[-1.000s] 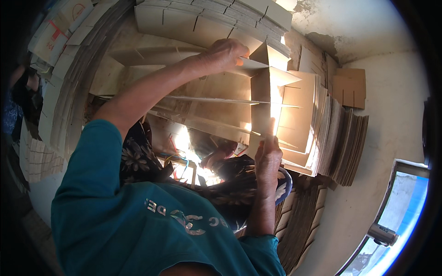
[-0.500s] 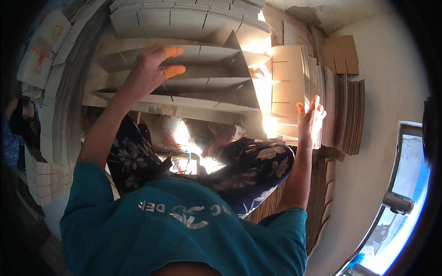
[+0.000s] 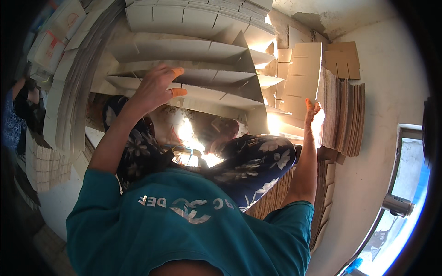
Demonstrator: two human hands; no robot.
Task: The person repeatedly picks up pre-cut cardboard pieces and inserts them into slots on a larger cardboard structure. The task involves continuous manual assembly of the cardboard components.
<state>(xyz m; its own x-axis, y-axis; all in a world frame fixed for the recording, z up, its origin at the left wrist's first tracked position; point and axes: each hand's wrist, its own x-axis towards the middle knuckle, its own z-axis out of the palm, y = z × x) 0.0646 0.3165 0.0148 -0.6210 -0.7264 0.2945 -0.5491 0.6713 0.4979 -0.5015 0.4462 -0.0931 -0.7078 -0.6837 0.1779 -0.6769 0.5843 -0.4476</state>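
My left hand (image 3: 155, 90) is over the near side of a partly assembled cardboard divider (image 3: 214, 95). Its thumb and forefinger wear orange finger covers and are spread apart, with nothing between them. Several long slotted strips of the divider stand roughly parallel, crossed at their right end by another strip (image 3: 251, 69). On the right, my right hand (image 3: 314, 113) pinches the lower right edge of a slotted cardboard sheet (image 3: 301, 76), its orange-covered thumb on the sheet's face. The sheet leans out in front of a stack; strong sunlight washes out part of this hand.
Stacked slotted cardboard (image 3: 343, 112) stands by the right wall, with a brown piece (image 3: 342, 60) behind. More flat sheets (image 3: 193, 18) lie at the far side, and a tall pile (image 3: 76, 87) rises on the left. Another person (image 3: 16, 119) is at the far left edge.
My right hand has closed from spread fingers onto the sheet's edge, and the sheet has come away from its stack. My left hand has lowered slightly toward me. The whole view has shifted a little.
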